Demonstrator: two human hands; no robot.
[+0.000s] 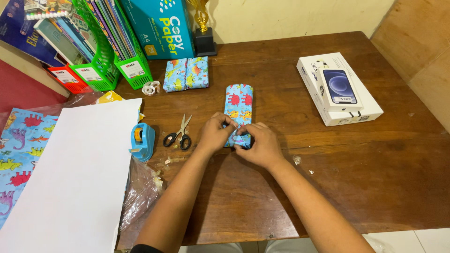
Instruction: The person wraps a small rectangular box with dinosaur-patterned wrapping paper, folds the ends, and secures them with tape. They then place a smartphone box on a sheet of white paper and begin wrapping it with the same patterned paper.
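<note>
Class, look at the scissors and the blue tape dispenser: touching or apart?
Apart. The head view shows bare wood between the scissors and the tape dispenser.

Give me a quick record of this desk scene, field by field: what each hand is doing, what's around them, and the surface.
Left hand: pressing the near end of the wrapped parcel
Right hand: on the same end, fingers folding paper
Parcel: blue dinosaur-print wrap, lying flat
Left of hands: scissors, blue tape dispenser
Behind: second wrapped parcel
Right: white phone box
Surface: brown wooden table
</note>
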